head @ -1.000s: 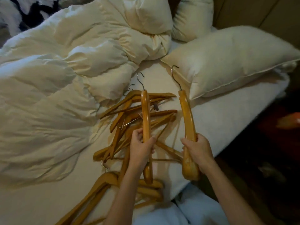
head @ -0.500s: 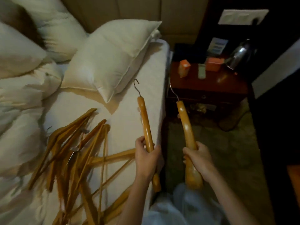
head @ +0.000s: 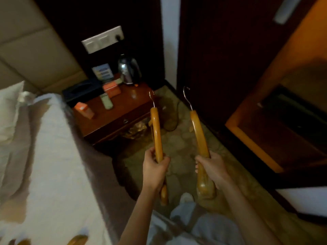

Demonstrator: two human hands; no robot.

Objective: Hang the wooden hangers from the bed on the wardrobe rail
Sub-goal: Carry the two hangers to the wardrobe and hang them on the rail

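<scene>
My left hand (head: 155, 169) grips one wooden hanger (head: 156, 133) by its lower arm, metal hook pointing up and away. My right hand (head: 211, 167) grips a second wooden hanger (head: 199, 135) the same way, a little to the right. Both hangers are held over the patterned carpet beside the bed (head: 53, 156). Ends of other wooden hangers (head: 77, 239) show at the bottom left on the white sheet. A dark wardrobe door (head: 221, 50) stands ahead on the right; no rail is visible.
A dark wooden nightstand (head: 122, 114) stands between bed and wall, carrying a steel kettle (head: 129, 69), orange boxes, a remote and a card. A wall switch plate (head: 102, 39) is above it. An orange-lit shelf unit (head: 283, 121) sits at right. A pillow (head: 8, 106) lies at left.
My view has swung right, away from the bed and the hanger pile, toward the nightstand and wardrobe. Both hands have carried their hangers off the bed and over the carpet.
</scene>
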